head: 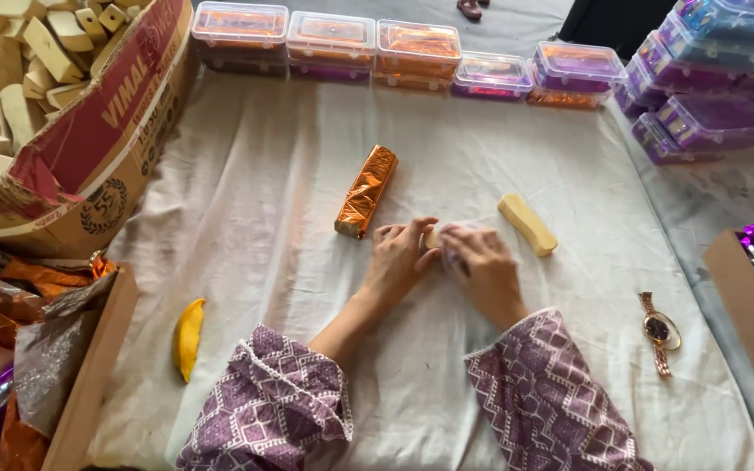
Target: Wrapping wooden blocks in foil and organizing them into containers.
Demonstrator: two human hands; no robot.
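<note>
pale bar [431, 237] btwn both hands' fingers [412, 235], on cloth [263, 218]

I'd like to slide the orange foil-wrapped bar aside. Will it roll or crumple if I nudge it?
The orange foil-wrapped bar looks flat-sided and lies flat on the cloth, so it should slide, not roll. Its foil looks thin and crinkled; fingers would probably dent it. The block inside likely keeps it stiff.

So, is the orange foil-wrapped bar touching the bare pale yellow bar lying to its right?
Apart. The head view shows the orange foil-wrapped bar and the bare pale yellow bar separated by a stretch of white cloth.
</note>
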